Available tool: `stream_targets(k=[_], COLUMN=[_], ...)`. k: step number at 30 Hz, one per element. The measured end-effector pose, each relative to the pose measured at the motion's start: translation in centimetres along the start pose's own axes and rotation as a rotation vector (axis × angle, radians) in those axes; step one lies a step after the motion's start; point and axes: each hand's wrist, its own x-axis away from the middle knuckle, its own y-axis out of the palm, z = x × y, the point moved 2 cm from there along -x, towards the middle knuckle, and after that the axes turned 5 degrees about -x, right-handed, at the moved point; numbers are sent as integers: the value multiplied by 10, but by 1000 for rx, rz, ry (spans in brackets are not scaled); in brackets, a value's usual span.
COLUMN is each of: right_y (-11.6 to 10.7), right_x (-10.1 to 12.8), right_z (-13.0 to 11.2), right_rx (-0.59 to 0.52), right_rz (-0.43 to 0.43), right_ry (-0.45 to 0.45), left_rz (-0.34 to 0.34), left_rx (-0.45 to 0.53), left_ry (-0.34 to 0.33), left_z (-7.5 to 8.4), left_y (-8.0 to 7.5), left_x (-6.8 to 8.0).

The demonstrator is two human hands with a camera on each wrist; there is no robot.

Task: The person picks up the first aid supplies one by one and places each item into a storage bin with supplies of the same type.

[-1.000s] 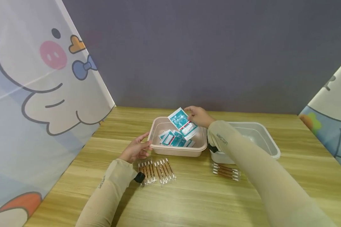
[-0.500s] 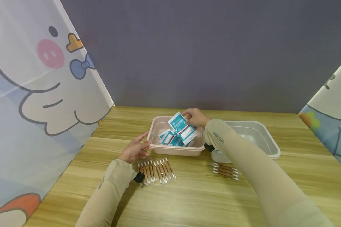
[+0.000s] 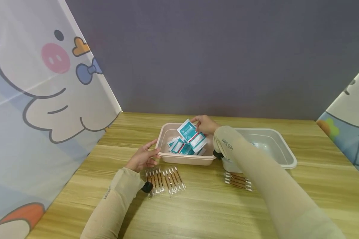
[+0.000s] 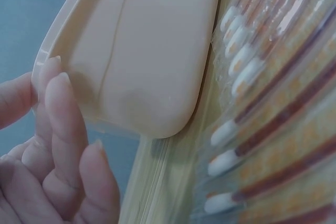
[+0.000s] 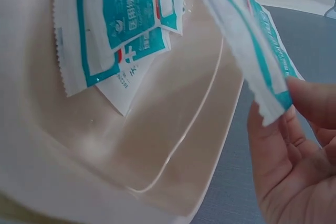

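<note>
My left hand (image 3: 143, 157) grips the near left corner of a pale pink plastic tray (image 3: 186, 160), thumb and fingers at its rim. Over that tray, my right hand (image 3: 207, 124) pinches the edge of a teal-and-white sachet (image 3: 186, 130). The right wrist view shows this sachet (image 5: 257, 45) nearly edge-on between thumb and finger. Several similar sachets (image 3: 176, 146) lie in a loose pile inside the tray. In front of the tray are two clear-wrapped packs of brown-stemmed cotton swabs, a left pack (image 3: 156, 181) and a right pack (image 3: 174, 180).
A white tray (image 3: 287, 159) stands to the right of the pink one, partly behind my right sleeve. Another wrapped swab pack (image 3: 238, 181) lies at its front. A grey wall (image 3: 215, 59) rises behind the wooden table (image 3: 197, 209), with cartoon-printed panels at both sides.
My right hand has come down slightly and to the left with the sachet, bringing it closer to the pile. The left hand has stayed at the tray's rim.
</note>
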Motion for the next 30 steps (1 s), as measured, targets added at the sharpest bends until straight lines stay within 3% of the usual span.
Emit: stream_targets(k=[4, 11, 16, 21, 26, 30], right_y=[-1, 3, 7, 8, 3, -6], right_x=[-3, -10, -13, -17, -15, -12], right_z=[2, 6, 7, 10, 10, 7], right_rx=[21, -140, -145, -91, 62, 124], right_rz=[-8, -23, -40, -82, -136, -138], right_ry=[34, 133, 132, 131, 97, 46], left_rz=[-8, -18, -17, -20, -18, 13], left_rx=[3, 1, 0, 7, 12, 17], left_ry=[7, 17, 6, 16, 23, 22], left_z=[-1, -2, -1, -1, -2, -2], left_y=[2, 3, 4, 3, 2, -1], left_x=[-2, -3, -2, -2, -3, -1])
